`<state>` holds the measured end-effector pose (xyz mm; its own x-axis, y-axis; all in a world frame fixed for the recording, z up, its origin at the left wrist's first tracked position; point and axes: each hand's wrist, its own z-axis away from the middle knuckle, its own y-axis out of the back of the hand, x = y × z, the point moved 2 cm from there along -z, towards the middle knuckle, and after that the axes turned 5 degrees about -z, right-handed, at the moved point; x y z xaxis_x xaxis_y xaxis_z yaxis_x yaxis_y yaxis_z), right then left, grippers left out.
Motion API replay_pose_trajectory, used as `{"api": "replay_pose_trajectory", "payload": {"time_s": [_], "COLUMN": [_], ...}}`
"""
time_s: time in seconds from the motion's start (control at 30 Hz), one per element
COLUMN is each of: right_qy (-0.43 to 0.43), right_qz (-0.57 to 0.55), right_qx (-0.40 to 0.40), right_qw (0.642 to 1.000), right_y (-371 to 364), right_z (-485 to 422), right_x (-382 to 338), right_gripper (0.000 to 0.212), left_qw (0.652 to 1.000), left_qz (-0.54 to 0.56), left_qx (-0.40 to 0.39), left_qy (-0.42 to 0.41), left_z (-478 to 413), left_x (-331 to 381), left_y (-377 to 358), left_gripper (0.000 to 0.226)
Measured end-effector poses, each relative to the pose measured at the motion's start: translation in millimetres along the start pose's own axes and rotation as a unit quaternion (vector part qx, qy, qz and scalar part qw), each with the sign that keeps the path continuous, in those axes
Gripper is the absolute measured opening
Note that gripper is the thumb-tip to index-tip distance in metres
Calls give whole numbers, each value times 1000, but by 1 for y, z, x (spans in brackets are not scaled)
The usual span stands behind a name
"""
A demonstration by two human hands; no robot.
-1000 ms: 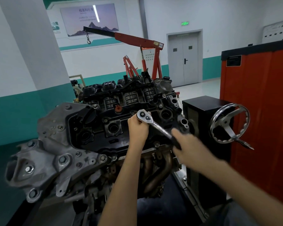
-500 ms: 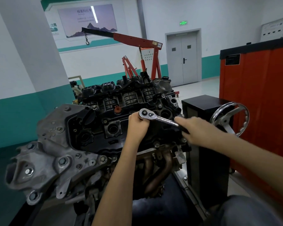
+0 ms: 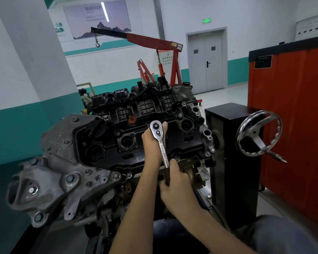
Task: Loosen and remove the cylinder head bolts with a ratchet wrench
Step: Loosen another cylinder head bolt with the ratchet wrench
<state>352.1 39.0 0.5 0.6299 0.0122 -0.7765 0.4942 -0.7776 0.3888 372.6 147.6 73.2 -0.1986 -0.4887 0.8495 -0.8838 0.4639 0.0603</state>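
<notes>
Two hands share one tool here. At your left, the engine [image 3: 62, 162] sits as a heavy, rigid mass of cast metal, so it should not give under your pull. Its black top cover [image 3: 106, 142] looks like plastic and is probably the one part not to lean on. Your left hand [image 3: 152, 142] is curled under the head of the wrench [image 3: 161, 144], over the middle of that cover, with a fingertip [image 3: 165, 125] showing beside the head. What it grips beneath is hidden, and so is the bolt, so I cannot tell how far out it stands. The wrench is stiff polished steel, likely slick along its bare shaft, and it runs from the head back toward you. Your right hand [image 3: 176, 182] is wrapped round the dark grip at the near end. That is the best place to hold: it gives the most leverage and is less slippery than the chrome. Expect a tight bolt to let go suddenly, so hold the head square with your left hand. Once free, the bolt will probably be long, light and oily, so pinch it by its head. Further right, the handwheel [image 3: 258, 133], the black stand [image 3: 228, 125] and the red cabinet [image 3: 292, 107] stand apart from both hands.
</notes>
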Motion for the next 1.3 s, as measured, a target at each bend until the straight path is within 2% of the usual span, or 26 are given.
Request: {"api": "replay_pose_trajectory", "payload": {"time_s": [0.1, 0.17, 0.27, 0.33, 0.37, 0.43, 0.47, 0.53, 0.57, 0.63, 0.73, 0.83, 0.93, 0.97, 1.03, 1.1, 1.13, 1.2, 1.23, 1.3], "right_qy": [27, 68, 151, 202, 204, 173, 148, 75, 41, 7, -17, -5, 51, 81, 151, 219, 225, 189, 161, 88], "right_qz": [69, 175, 427, 492, 496, 454, 413, 264, 183, 68, -14, 24, 149, 230, 396, 471, 478, 449, 408, 253], "right_qx": [-50, -109, -128, -119, -112, -89, -76, -58, -50, -22, -5, -43, -131, -153, -165, -142, -130, -107, -93, -72], "right_qw": [996, 976, 882, 838, 837, 869, 896, 960, 981, 997, 1000, 999, 979, 958, 890, 843, 839, 867, 894, 961], "right_y": [40, 86, 144, 152, 148, 133, 123, 96, 79, 42, 7, 32, 95, 115, 145, 152, 150, 136, 126, 96], "right_z": [-12, -35, -91, -111, -112, -92, -74, -36, -21, -5, 1, -9, -40, -57, -92, -112, -113, -95, -79, -40], "right_x": [11, 20, 10, -4, -6, 0, 7, 17, 17, 12, 6, 14, 19, 18, 7, -7, -9, -1, 7, 16], "right_gripper": [30, 31, 26, 23, 22, 22, 23, 24, 25, 28, 25, 29, 34, 35, 26, 19, 19, 21, 23, 30], "left_qw": [999, 997, 996, 996, 997, 999, 999, 999, 999, 1000, 1000, 1000, 998, 998, 997, 997, 998, 999, 999, 1000], "left_qz": [-3, -5, -26, -33, -28, -11, -3, 3, 3, 9, 20, 5, -22, -34, -44, -39, -31, -14, -9, 7], "left_qx": [-42, -73, -87, -77, -65, -47, -40, -32, -27, -8, -5, -24, -54, -60, -64, -60, -58, -49, -39, -12], "left_qy": [-9, -12, -17, -21, -19, -14, -16, -24, -24, -19, -3, 8, -5, -12, -22, -11, -6, -3, -4, -7], "left_z": [-3, -3, -3, -2, -1, 0, 1, 5, 6, 6, 3, 1, -2, -3, -4, -3, -2, 0, 2, 3], "left_x": [-3, -1, 5, 4, 2, -2, -2, 1, 3, 2, -1, -1, 1, 2, 3, 3, 2, -1, -2, -2], "left_y": [6, 6, 5, 7, 8, 9, 7, 2, -1, -5, -4, 1, 4, 4, 6, 10, 12, 12, 10, 4], "left_gripper": [55, 45, 40, 28, 21, 21, 29, 49, 54, 59, 59, 48, 33, 28, 24, 22, 22, 19, 19, 30]}}
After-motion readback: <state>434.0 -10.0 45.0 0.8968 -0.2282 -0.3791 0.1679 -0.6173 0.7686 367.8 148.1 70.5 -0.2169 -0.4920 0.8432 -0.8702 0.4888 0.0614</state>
